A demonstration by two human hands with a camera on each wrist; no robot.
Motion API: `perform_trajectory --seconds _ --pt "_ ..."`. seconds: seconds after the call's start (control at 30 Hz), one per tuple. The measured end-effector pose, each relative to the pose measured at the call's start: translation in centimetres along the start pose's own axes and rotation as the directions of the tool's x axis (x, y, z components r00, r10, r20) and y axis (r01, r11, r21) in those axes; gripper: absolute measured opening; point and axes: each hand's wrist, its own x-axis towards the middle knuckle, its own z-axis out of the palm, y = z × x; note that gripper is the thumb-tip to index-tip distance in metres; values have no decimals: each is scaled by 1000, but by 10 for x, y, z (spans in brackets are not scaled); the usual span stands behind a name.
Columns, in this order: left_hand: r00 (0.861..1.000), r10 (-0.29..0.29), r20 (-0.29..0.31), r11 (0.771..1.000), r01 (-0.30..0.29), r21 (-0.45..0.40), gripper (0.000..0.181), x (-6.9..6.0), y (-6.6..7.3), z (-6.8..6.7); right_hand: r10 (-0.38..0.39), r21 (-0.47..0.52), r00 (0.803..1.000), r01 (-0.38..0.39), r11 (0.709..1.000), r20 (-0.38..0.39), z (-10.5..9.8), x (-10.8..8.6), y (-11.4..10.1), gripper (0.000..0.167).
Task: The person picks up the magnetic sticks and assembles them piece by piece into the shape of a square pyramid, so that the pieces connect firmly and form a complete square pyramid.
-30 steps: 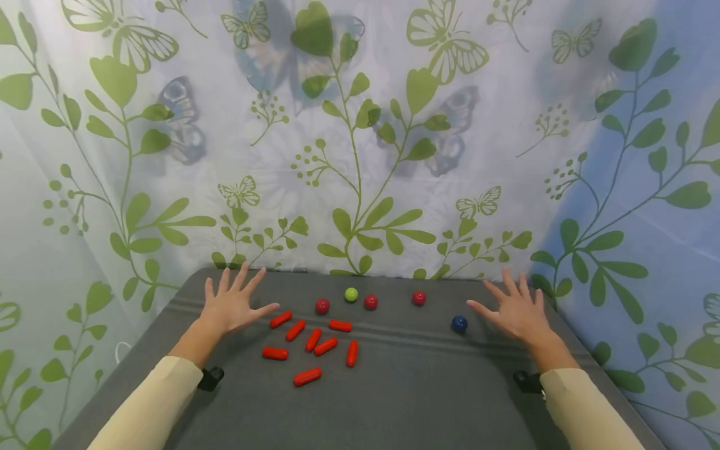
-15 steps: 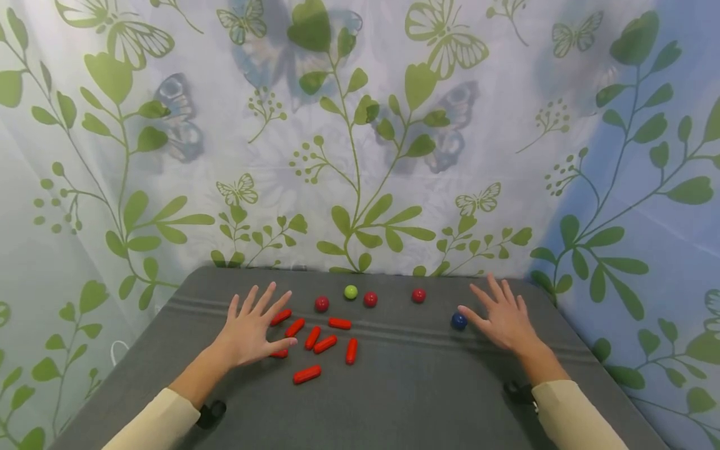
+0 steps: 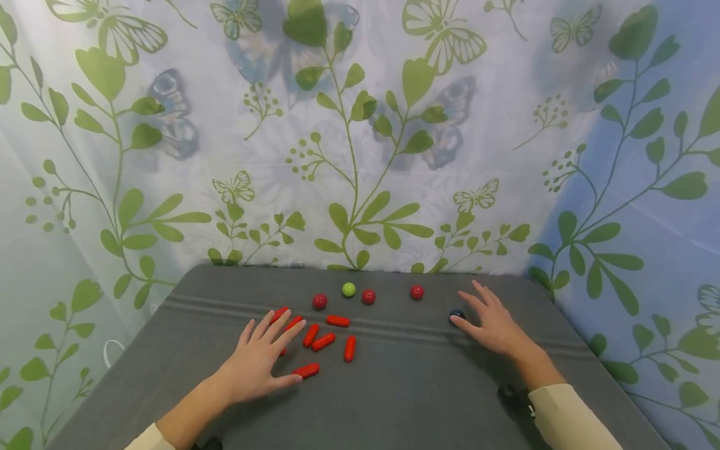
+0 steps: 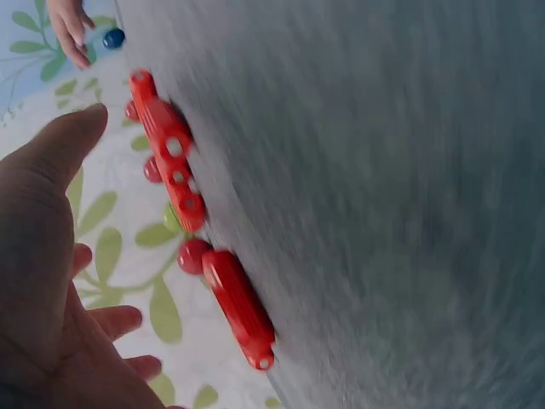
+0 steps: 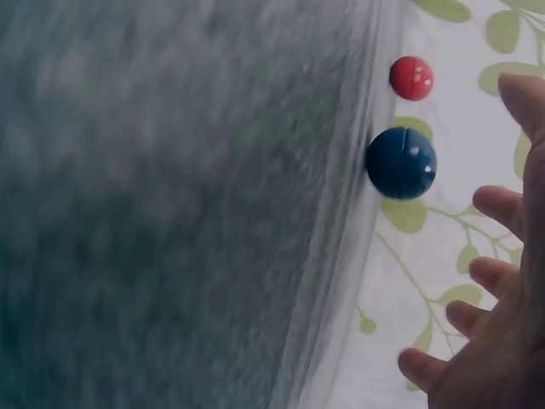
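Several short red rods (image 3: 323,341) with rounded ends lie scattered left of the middle of the dark grey table. My left hand (image 3: 255,365) hovers over the left part of that group, fingers spread, holding nothing and hiding some rods. Its thumb tip overlaps the nearest rod (image 3: 306,370) in the head view; the left wrist view (image 4: 51,247) leaves a gap there. On the right, my right hand (image 3: 495,324) hangs with fingers apart beside a dark blue ball (image 5: 402,164). The thumb partly covers that ball in the head view, but the right wrist view shows it apart from the fingers.
Toward the back of the table (image 3: 405,400) sit a lime green ball (image 3: 349,289) and three red balls (image 3: 368,296). A white curtain (image 3: 360,156) printed with leaves and butterflies stands behind the table's far edge and along its sides.
My left hand has moved right and nearer to me, from beside the red rods to over them. My right hand has shifted slightly left, toward the blue ball. The balls and rods stay put.
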Motion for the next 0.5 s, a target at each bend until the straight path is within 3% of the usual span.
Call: perform_trajectory --seconds 0.23,0.5 --pt "999 -9 42 970 19 -241 73 -8 15 1 12 143 998 -21 990 66 6 1 -4 72" --pt "995 -96 36 924 102 -369 48 -16 27 2 96 256 990 -119 959 101 7 6 -7 61"
